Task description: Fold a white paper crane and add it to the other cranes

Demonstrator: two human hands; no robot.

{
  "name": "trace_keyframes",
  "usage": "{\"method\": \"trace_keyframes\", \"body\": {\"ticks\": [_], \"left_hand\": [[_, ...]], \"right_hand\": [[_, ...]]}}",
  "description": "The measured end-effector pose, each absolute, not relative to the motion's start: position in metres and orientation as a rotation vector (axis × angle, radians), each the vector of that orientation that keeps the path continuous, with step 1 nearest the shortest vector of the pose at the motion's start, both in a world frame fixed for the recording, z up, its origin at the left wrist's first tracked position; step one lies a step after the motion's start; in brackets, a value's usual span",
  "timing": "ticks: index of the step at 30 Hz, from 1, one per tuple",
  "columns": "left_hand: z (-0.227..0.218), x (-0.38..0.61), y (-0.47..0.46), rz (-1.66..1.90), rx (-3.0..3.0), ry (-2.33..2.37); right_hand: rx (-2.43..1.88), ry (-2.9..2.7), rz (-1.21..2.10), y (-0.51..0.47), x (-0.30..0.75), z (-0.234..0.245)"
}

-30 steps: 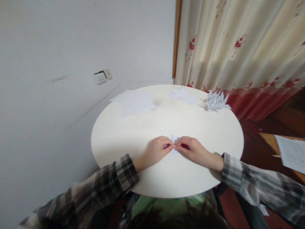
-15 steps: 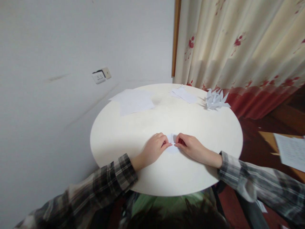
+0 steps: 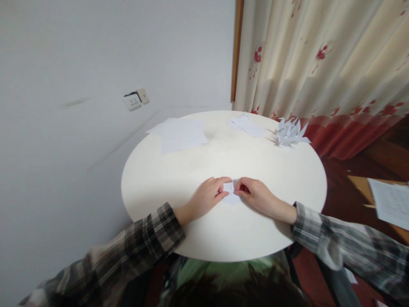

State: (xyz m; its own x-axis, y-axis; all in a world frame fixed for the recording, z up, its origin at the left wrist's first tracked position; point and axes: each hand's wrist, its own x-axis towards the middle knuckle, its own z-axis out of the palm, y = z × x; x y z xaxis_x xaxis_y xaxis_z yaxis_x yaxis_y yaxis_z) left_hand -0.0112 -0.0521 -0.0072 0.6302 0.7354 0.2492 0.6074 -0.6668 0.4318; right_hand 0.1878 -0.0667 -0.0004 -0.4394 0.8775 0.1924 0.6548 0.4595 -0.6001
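A small folded white paper (image 3: 229,189) lies near the middle of the round white table (image 3: 179,179). My left hand (image 3: 207,196) pinches its left side with curled fingers. My right hand (image 3: 255,197) pinches its right side, fingertips pressed down on the fold. Both hands meet over the paper and hide most of it. Plaid sleeves cover both wrists.
Loose white sheets (image 3: 179,134) lie at the table's far left, and more sheets (image 3: 246,126) at the far middle. Several folded paper figures (image 3: 290,133) sit at the far right edge. A flowered curtain (image 3: 319,64) hangs behind. A printed page (image 3: 388,202) lies on a surface at right.
Both hands have shifted slightly away from me along the paper while keeping their pinch. The folded paper stays on the table between them.
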Motion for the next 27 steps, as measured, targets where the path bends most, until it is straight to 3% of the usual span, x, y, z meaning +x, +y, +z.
{"method": "trace_keyframes", "body": {"ticks": [14, 22, 27], "left_hand": [[-0.009, -0.012, -0.051, 0.604, 2.651, 1.053], [-0.001, -0.01, -0.057, 0.462, 3.086, 0.889], [0.005, -0.015, -0.061, 0.347, 3.205, 0.713]], "right_hand": [[-1.261, -2.226, 0.655, -0.065, 0.189, -0.002], [-1.274, -2.27, 0.638, -0.063, 0.188, 0.001], [-1.248, -2.361, 0.828, -0.049, 0.191, 0.009]]}}
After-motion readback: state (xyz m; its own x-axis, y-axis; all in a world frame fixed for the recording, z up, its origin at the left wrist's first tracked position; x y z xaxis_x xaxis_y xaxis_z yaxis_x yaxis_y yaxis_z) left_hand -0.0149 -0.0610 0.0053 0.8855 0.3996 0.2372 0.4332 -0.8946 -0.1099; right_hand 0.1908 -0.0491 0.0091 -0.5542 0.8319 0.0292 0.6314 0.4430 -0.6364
